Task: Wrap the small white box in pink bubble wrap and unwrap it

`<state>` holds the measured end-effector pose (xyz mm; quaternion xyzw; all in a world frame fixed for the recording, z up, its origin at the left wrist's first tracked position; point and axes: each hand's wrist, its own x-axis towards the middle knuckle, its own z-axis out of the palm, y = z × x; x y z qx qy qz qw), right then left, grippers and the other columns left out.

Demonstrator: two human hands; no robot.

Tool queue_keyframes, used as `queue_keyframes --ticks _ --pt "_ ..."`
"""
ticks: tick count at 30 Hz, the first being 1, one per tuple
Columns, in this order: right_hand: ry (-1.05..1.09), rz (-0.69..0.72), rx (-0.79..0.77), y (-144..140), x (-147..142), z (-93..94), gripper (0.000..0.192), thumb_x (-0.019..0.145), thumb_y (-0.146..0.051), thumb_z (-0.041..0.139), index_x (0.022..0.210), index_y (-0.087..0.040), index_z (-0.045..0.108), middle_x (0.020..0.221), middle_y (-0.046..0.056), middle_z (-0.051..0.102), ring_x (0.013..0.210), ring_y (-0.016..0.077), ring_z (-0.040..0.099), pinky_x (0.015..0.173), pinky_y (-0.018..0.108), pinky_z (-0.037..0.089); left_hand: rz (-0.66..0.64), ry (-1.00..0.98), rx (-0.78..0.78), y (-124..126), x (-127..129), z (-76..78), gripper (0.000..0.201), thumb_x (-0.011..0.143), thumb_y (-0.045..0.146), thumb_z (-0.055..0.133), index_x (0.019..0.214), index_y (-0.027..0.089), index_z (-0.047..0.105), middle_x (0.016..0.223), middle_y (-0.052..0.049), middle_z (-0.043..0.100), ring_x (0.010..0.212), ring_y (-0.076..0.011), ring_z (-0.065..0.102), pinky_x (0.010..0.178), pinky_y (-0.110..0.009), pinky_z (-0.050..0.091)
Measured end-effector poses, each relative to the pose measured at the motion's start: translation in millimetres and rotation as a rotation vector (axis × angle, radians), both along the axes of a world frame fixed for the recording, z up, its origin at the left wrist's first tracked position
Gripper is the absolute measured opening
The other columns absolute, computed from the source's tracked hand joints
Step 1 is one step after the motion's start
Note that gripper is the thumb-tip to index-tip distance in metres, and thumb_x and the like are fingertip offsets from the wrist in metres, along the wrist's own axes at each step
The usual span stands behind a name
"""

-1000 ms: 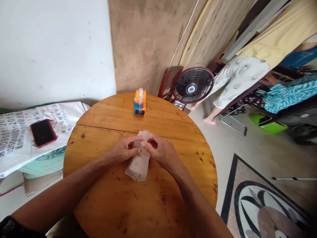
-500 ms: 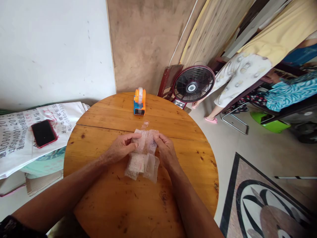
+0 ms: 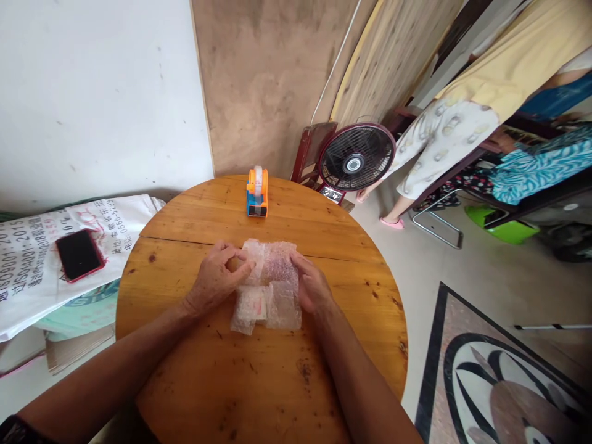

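A sheet of clear bubble wrap (image 3: 272, 287) lies partly unfolded on the round wooden table (image 3: 231, 382), with something pale and pinkish showing through it. My left hand (image 3: 216, 280) pinches its upper left edge. My right hand (image 3: 312, 287) rests along its right side, fingers on the wrap. An orange and blue tape dispenser (image 3: 257, 192) stands at the table's far edge, beyond both hands.
A black phone in a red case (image 3: 78, 254) lies on printed white sacks (image 3: 37, 259) to the left. A floor fan (image 3: 355, 161) stands behind the table. A person in patterned trousers (image 3: 439, 148) stands at the right. A patterned rug (image 3: 504, 376) covers the floor.
The bubble wrap has been opened from a narrow folded bundle into a wider flat sheet. My hands moved apart with its edges, the right one sliding down its right side.
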<state>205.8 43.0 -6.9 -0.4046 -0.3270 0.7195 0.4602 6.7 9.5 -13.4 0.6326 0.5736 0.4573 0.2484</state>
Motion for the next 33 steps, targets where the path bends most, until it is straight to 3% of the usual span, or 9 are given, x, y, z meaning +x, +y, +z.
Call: queue_keyframes --ticks 3,7,13,19,23,27,33 --pt "0.034 0.052 -0.022 -2 -1 0.8 0.028 0.068 -0.038 0.076 0.089 -0.021 0.072 0.090 0.004 0.076 0.100 0.0250 0.067 0.087 0.036 0.050 -0.066 0.005 -0.127 -1 1 3.0 0.023 0.077 0.042 0.065 0.078 0.018 0.064 0.059 0.005 0.048 0.056 -0.0118 0.044 0.057 -0.025 0.036" --pt "0.033 0.134 -0.029 -7 -6 3.6 0.030 0.069 -0.040 0.075 0.091 -0.021 0.072 0.090 0.005 0.076 0.095 0.0250 0.068 0.083 0.036 0.052 -0.074 0.011 -0.209 -3 5 4.8 0.033 0.069 0.047 0.074 0.079 0.019 0.060 0.061 0.005 0.050 0.057 -0.0119 0.045 0.056 -0.024 0.036" --pt "-0.048 0.078 -0.013 -7 -6 5.5 0.030 0.066 -0.042 0.074 0.086 -0.020 0.071 0.085 0.005 0.075 0.081 0.0233 0.068 0.075 0.035 0.053 -0.168 -0.204 -0.252 -1 4 3.0 0.015 0.073 0.033 0.062 0.075 0.017 0.063 0.068 0.001 0.061 0.061 -0.0130 0.052 0.057 -0.024 0.040" --pt "-0.308 -0.122 0.162 6 9 -4.2 0.031 0.070 -0.048 0.069 0.068 -0.021 0.056 0.064 -0.001 0.059 0.059 0.0145 0.052 0.060 0.027 0.043 0.020 -0.648 -0.444 9 -9 3.6 0.022 0.066 0.038 0.065 0.067 0.017 0.059 0.051 0.005 0.053 0.044 -0.0090 0.043 0.044 -0.021 0.032" --pt "-0.576 -0.195 0.311 12 18 -11.4 0.035 0.077 -0.051 0.057 0.062 -0.022 0.042 0.058 -0.005 0.044 0.054 0.0116 0.039 0.055 0.025 0.035 0.112 -0.769 -0.451 15 -16 3.3 0.022 0.059 0.035 0.069 0.063 0.017 0.057 0.049 0.005 0.054 0.043 -0.0086 0.045 0.042 -0.020 0.032" --pt "-0.739 -0.202 0.390 16 25 -13.1 0.033 0.080 -0.049 0.050 0.061 -0.023 0.041 0.057 -0.005 0.038 0.053 0.0112 0.034 0.053 0.025 0.031 0.125 -0.697 -0.439 18 -20 2.4 0.024 0.058 0.037 0.069 0.066 0.017 0.058 0.050 0.005 0.054 0.041 -0.0090 0.045 0.041 -0.021 0.032" --pt "-0.979 -0.198 0.494 18 31 -8.3 0.034 0.081 -0.045 0.052 0.057 -0.021 0.045 0.056 -0.004 0.039 0.057 0.0127 0.037 0.056 0.027 0.027 0.115 -0.332 -0.352 20 -24 3.1 0.022 0.068 0.037 0.062 0.074 0.016 0.062 0.055 0.002 0.057 0.046 -0.0114 0.046 0.044 -0.022 0.032"
